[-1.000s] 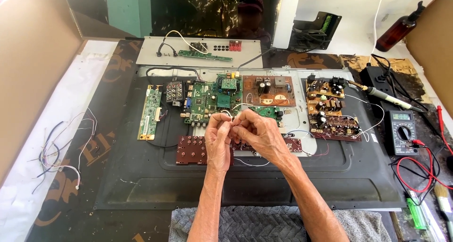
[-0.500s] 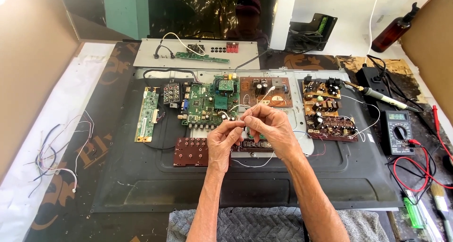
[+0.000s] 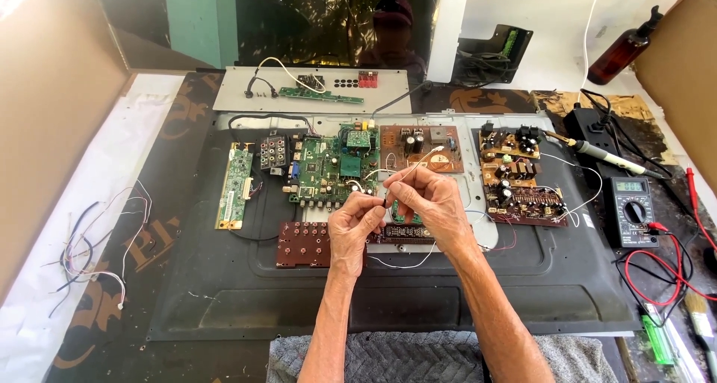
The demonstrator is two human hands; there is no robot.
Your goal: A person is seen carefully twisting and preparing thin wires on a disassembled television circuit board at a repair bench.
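hands meet over the middle of a dark television back panel (image 3: 224, 293) laid flat on the bench; left hand (image 3: 355, 230) and right hand (image 3: 427, 204) sit close together, fingertips almost touching, each pinched shut on a thin white wire (image 3: 418, 165) that rises up and to the right from between them; whether the left hand holds anything besides the wire cannot be told; just behind the hands lies a green main board (image 3: 328, 170), with a brown board (image 3: 418, 147) beside it and a long narrow green board (image 3: 235, 185) well to the left; a reddish board (image 3: 302, 242) lies just left of the left hand; a soldering iron (image 3: 609, 157) and a multimeter (image 3: 633, 209) rest on the right; loose wires (image 3: 89, 256) lie far left.
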